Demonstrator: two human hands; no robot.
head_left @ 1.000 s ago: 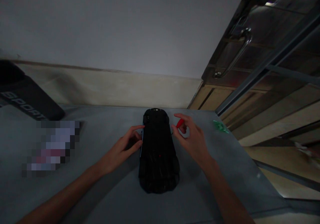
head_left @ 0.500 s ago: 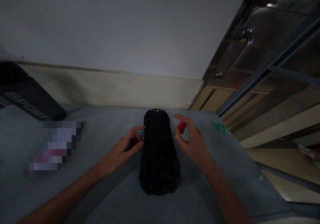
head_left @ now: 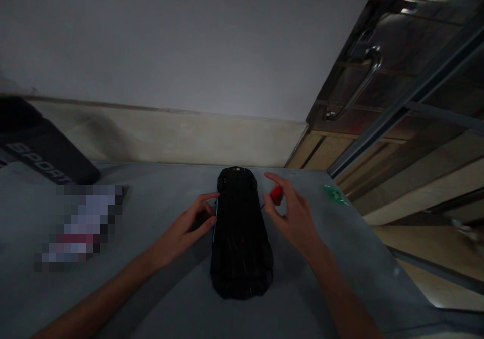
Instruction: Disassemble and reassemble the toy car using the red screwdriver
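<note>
A black toy car (head_left: 242,228) lies upside down on the grey table, its long axis pointing away from me and a small red spot on its underside. Against its left side rest the fingertips and thumb of my left hand (head_left: 192,221), curved and holding the car there; the other fingers are partly hidden. On the opposite side, my right hand (head_left: 289,210) pinches the red handle of a screwdriver (head_left: 276,194), with the index finger stretched out above it. The thin shaft points toward the car's right side, and its tip is hard to make out.
A black box lettered "SPORT" (head_left: 45,152) and a blurred-out flat item (head_left: 83,223) are on the left. A small green packet (head_left: 335,194) lies near the table's right edge. Behind is a wall (head_left: 189,132); a metal frame (head_left: 374,132) stands at right.
Almost nothing differs. The red screwdriver handle and my right hand's fingers have shifted very slightly; my left hand stays against the car.
</note>
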